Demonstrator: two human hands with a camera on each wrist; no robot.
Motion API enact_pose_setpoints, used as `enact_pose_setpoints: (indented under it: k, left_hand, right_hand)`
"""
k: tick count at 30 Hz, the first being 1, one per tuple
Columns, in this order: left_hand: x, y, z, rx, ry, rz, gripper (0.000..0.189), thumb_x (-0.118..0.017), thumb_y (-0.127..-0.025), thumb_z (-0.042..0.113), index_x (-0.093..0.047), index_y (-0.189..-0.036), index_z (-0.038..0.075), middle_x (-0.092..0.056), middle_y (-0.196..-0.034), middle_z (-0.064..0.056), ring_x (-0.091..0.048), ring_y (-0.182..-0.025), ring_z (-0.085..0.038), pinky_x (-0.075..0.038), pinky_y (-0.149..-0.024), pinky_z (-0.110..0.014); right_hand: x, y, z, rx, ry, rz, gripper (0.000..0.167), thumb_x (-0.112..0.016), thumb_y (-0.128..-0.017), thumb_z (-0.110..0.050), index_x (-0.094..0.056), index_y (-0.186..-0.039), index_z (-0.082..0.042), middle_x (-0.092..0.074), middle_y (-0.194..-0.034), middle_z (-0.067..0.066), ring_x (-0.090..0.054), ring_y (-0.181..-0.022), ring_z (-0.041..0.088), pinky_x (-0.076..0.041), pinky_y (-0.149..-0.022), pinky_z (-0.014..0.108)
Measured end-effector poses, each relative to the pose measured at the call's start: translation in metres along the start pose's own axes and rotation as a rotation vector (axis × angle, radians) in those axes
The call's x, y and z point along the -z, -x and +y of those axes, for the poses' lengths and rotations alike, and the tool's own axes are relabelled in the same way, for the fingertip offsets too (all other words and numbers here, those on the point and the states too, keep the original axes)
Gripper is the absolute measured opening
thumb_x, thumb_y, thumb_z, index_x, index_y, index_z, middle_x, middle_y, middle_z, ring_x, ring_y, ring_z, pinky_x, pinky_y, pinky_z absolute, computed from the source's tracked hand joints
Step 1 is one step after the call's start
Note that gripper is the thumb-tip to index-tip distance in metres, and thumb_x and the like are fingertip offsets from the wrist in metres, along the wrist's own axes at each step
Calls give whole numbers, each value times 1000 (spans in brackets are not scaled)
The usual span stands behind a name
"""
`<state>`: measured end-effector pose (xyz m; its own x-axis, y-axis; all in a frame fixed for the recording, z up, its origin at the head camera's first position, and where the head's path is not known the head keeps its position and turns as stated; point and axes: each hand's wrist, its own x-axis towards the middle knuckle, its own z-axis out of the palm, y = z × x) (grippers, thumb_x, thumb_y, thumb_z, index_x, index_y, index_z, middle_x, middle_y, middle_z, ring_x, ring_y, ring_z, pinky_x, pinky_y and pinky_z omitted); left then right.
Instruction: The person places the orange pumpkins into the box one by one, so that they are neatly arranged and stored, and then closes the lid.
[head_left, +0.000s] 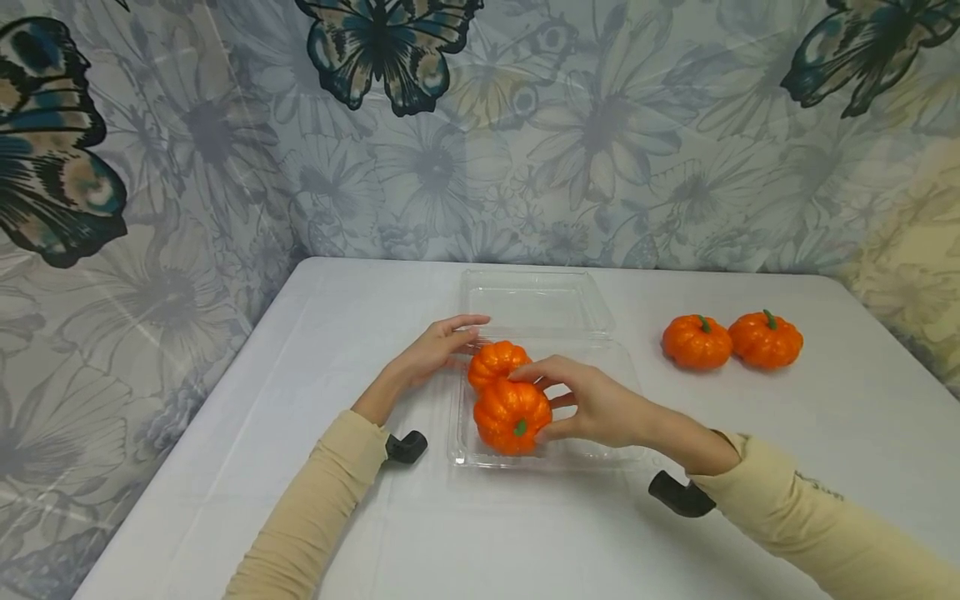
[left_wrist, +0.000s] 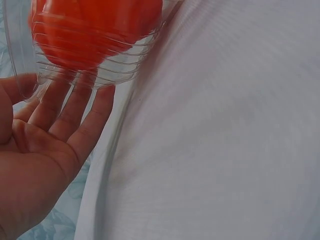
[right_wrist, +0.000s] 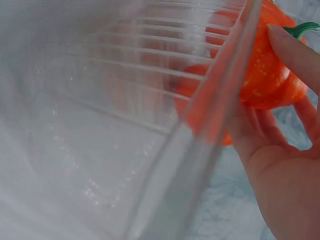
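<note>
My right hand point(head_left: 600, 407) grips an orange toy pumpkin point(head_left: 512, 418) with a green stem, thumb and fingers spread around its side. This pumpkin is over the near left part of a clear plastic clamshell container point(head_left: 600, 454). Just behind it, a second orange pumpkin point(head_left: 498, 363) sits inside the container at the left wall. My left hand point(head_left: 437, 348) is at the container's left side. In the left wrist view, the left hand's fairly straight fingers point(left_wrist: 70, 115) touch the ridged outer wall, with the thumb by the rim.
Two more orange pumpkins, one on the left point(head_left: 697, 342) and one on the right point(head_left: 767, 340), stand side by side on the white-covered table point(head_left: 480, 533). The container's lid point(head_left: 536, 304) lies folded back behind it. Patterned cloth point(head_left: 525, 183) hangs behind the table.
</note>
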<state>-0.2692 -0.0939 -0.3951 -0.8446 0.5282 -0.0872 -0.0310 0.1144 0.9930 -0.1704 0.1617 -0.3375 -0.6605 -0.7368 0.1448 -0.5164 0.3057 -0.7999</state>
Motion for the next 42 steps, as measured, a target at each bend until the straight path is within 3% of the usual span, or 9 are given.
enact_pose_setpoints:
  k: [10, 21, 29, 38, 42]
  left_hand:
    - [0, -1, 0, 2, -17, -3, 43, -43, -103, 20, -41, -143, 4, -59, -124, -17, -56, -110, -28, -50, -85, -36]
    - [0, -1, -2, 3, -17, -7, 45, -44, -103, 23, -41, -143, 4, -56, -128, -17, -55, -112, -29, -48, -91, -41]
    - [-1, 0, 0, -10, 52, -25, 43, -41, -104, 16, -39, -143, 1, -59, -123, -21, -58, -110, -30, -52, -84, -39]
    - [-1, 0, 0, -11, 54, -27, 43, -42, -103, 15, -38, -143, 0, -58, -125, -22, -59, -108, -29, -53, -80, -36]
    - [-1, 0, 0, -9, 55, -20, 42, -42, -104, 15, -39, -143, 0, -59, -124, -21, -59, -107, -28, -53, -80, -36]
  right_hand:
    - [-10, 1, 0, 63, 108, 20, 64, -82, -72, -1, -55, -130, -12, -53, -120, 5, -53, -112, 23, -52, -84, 31]
    - [-18, 0, 1, 68, 291, 11, 58, -79, -77, -6, -56, -129, -14, -55, -117, 1, -54, -104, 18, -52, -81, 32]
    - [-17, 1, 2, 32, 209, 14, 66, -79, -78, -4, -46, -135, -7, -52, -123, 6, -56, -105, 20, -54, -80, 37]
    - [-11, 2, 5, 4, 106, 51, 58, -78, -81, -14, -50, -131, -4, -55, -125, 8, -57, -104, 24, -53, -81, 35]
    - [-2, 3, 6, -60, 41, 81, 51, -73, -85, -14, -51, -130, -4, -56, -124, 10, -56, -106, 30, -52, -83, 35]
